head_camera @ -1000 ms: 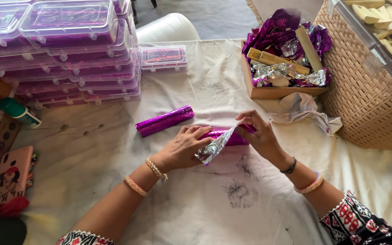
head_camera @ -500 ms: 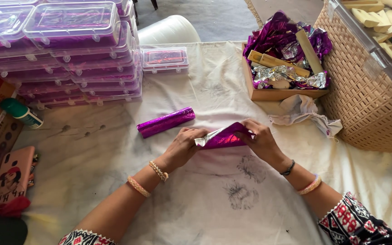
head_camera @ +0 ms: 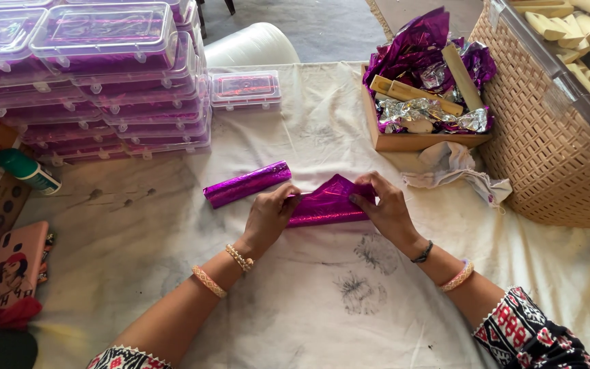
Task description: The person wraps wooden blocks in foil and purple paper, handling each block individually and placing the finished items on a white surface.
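- Our left hand point(head_camera: 268, 215) and right hand point(head_camera: 382, 205) pinch both ends of a purple foil piece point(head_camera: 326, 203).
- A wrapped purple roll point(head_camera: 247, 183) lies just beyond our left hand.

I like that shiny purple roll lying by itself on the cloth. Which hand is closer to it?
Left. The left hand sits just right of the finished purple roll, almost touching its end. The right hand is farther right, past the foil piece both hands hold.

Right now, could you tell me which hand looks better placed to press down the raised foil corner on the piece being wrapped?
Probably the right hand. Its fingertips already pinch the lifted peak of the purple foil, while the left hand holds down the opposite end, nearer the finished purple roll.
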